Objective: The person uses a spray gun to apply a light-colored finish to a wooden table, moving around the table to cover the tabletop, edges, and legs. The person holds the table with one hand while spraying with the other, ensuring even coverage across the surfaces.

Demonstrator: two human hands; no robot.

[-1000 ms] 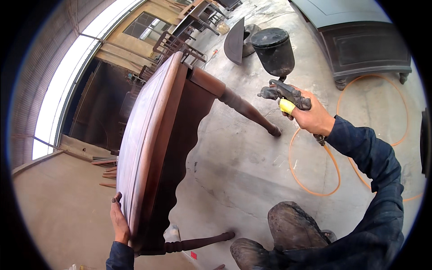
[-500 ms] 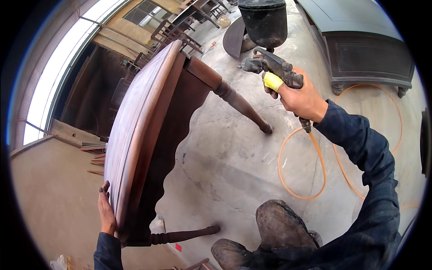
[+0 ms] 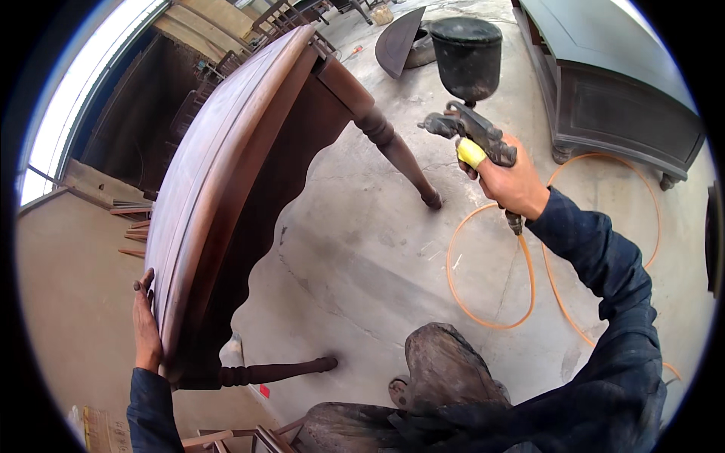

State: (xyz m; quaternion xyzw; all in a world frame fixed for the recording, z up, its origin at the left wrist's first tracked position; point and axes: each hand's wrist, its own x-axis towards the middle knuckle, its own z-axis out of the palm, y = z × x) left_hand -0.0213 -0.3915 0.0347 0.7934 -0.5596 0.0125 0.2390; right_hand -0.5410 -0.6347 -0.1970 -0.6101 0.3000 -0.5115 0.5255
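My right hand [image 3: 510, 175], a yellow wrap on one finger, is closed around a dark spray gun [image 3: 476, 134]. A black paint cup [image 3: 468, 59] sits on top, and the nozzle points left toward the table. To my left stands a brown wooden table [image 3: 242, 174] with a thick moulded edge, a scalloped apron and turned legs [image 3: 396, 158]. Its top looks tilted in this view. My left hand [image 3: 146, 321] lies against the near end of the tabletop, fingers stretched out with dark tips; its thumb is not clearly visible.
An orange air hose [image 3: 453, 260] loops over the concrete floor to my right. Beyond it stands a dark cabinet [image 3: 627, 113]. A half-round dark board [image 3: 399, 44] leans at the far side. Wooden pieces [image 3: 249, 440] lie by my knees, and chairs [image 3: 279, 23] stand far back.
The view has shifted, so the table sits farther left in the picture. The spray gun has moved a little right and nearer. My left hand stays against the table.
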